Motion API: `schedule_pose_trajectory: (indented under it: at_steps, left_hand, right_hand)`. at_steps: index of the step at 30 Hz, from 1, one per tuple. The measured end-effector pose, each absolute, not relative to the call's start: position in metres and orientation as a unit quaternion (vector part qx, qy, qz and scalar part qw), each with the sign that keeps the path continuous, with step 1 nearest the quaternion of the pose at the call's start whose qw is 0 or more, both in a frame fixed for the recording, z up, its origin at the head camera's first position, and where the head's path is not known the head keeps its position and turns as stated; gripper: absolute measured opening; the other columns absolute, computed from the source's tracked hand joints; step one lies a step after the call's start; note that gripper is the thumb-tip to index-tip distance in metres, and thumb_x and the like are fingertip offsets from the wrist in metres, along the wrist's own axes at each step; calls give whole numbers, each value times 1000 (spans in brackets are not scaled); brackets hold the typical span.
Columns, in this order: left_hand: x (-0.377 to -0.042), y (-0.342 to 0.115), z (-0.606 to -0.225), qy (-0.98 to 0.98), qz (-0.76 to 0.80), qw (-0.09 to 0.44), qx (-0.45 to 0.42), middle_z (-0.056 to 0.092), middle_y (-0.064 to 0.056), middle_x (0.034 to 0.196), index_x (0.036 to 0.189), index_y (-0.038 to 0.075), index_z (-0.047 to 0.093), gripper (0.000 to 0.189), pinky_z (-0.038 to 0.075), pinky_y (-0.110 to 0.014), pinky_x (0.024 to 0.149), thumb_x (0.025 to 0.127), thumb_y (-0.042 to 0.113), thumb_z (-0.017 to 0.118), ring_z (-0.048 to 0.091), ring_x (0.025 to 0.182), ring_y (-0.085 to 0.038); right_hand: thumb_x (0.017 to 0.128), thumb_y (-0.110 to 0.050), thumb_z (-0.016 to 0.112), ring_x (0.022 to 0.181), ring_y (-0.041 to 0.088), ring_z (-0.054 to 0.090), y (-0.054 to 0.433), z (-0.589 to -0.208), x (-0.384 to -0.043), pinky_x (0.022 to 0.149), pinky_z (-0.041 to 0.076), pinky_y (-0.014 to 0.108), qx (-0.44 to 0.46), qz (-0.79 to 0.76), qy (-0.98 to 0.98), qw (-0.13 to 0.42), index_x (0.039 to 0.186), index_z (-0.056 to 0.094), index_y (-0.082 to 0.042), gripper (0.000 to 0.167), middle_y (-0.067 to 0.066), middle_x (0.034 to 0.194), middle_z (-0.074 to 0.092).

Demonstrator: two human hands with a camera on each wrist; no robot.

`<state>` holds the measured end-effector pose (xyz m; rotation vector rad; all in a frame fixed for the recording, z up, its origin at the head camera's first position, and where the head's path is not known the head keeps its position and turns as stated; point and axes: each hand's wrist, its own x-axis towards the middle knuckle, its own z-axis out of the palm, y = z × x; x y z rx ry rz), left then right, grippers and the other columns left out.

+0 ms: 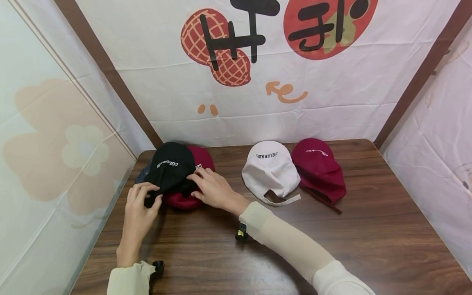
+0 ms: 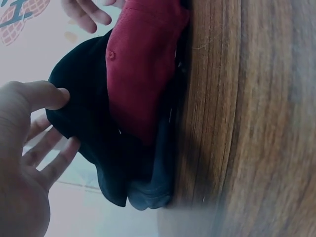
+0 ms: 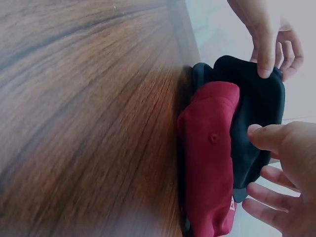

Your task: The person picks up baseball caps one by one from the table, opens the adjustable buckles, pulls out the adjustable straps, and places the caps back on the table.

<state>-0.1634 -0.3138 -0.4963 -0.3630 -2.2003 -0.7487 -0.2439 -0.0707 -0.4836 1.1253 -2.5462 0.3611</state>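
A black cap [image 1: 171, 164] with white lettering sits tilted over a dark red cap [image 1: 200, 155], its opening towards me. My left hand [image 1: 140, 205] pinches the black cap's left edge, thumb [image 2: 57, 97] on the near side and fingers behind. At the other edge, my right hand [image 1: 214, 188] holds the black cap between thumb [image 3: 266, 136] and fingers, the fingers spread loosely. The red cap's crown back [image 3: 207, 153] bulges out below the black one. Part of a navy cap [image 2: 150, 192] shows underneath at the left.
To the right stand a white cap [image 1: 271, 168] with a loose strap and another dark red cap [image 1: 318, 170], side by side and touching. All are on a brown wooden table [image 1: 206, 254]. A printed cloth [image 1: 162, 94] hangs behind it, with more cloth along both sides.
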Motion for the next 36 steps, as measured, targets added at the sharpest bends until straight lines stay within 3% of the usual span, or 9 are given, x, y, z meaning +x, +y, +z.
schedule_pose_trajectory:
  at_steps: [9,15,18,23,31,36]
  left_hand:
    - [-165,-307,-493,-820,-325,437,-175,67,-24,111,105,-6,73,31,43,-17,87,78,-21,79,56,99,-27]
    - [-167,-301,-491,-796,-341,462,-194,68,-28,109,105,-9,72,32,44,-16,87,76,-23,78,57,101,-28]
    - [-167,-298,-490,-790,-347,464,-202,68,-28,109,105,-9,73,33,45,-16,87,76,-22,78,58,103,-27]
    - [-166,-294,-490,-791,-347,460,-203,68,-27,112,110,-8,73,35,45,-17,88,77,-20,79,59,105,-27]
    - [-164,-295,-495,-820,-331,432,-178,66,-26,118,120,-9,67,47,43,-22,88,76,-19,80,56,106,-35]
    - [-164,-297,-499,-814,-344,442,-156,61,-30,114,110,-14,61,41,44,-20,88,73,-24,75,55,102,-34]
  right_hand:
    - [101,-43,73,117,17,67,-77,-486,-240,93,59,27,371,143,-897,191,143,61,-19,49,-2,134,65]
    - [102,-44,71,101,12,68,-78,-485,-239,76,60,25,345,169,-893,235,142,60,-22,47,-5,122,67]
    - [103,-41,71,92,10,66,-78,-485,-238,69,58,23,345,172,-887,254,132,67,-25,33,-6,114,68]
    - [104,-32,71,90,8,68,-77,-483,-239,68,59,24,336,196,-881,270,117,75,-27,15,-8,108,70]
    - [104,-26,71,89,9,71,-73,-480,-239,68,60,27,330,228,-873,278,112,75,-24,9,-8,105,73]
    - [103,-25,71,87,9,72,-71,-479,-239,65,59,28,330,243,-868,282,111,76,-24,9,-8,104,74]
